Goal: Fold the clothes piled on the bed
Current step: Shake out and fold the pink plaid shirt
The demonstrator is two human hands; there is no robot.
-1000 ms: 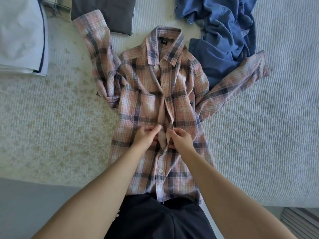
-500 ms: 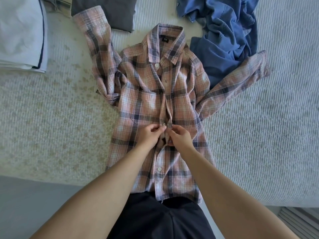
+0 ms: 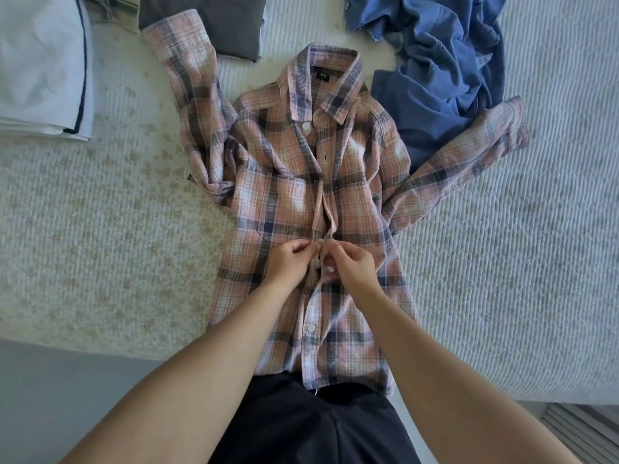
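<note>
Dark fabric, the person's own clothing (image 3: 301,426), fills the nearest edge, pressed up against the bed (image 3: 100,229) where the hem of the plaid shirt (image 3: 278,202) hangs just over the side. The shirt lies face up along the middle of the textured cover, collar away from the person. Both forearms reach over its lower half and hide part of the button strip. At mid-chest the left hand (image 3: 288,264) and right hand (image 3: 351,267) meet, each with fingers curled, pinching an edge of the front opening around a button. Above them the opening gapes a little. One sleeve runs up beside the shirt, its cuff lying over a folded grey garment (image 3: 214,25). The other sleeve stretches out across a crumpled blue garment (image 3: 445,78), which touches the collar's side. In the far corner sits a folded white stack (image 3: 37,61).
</note>
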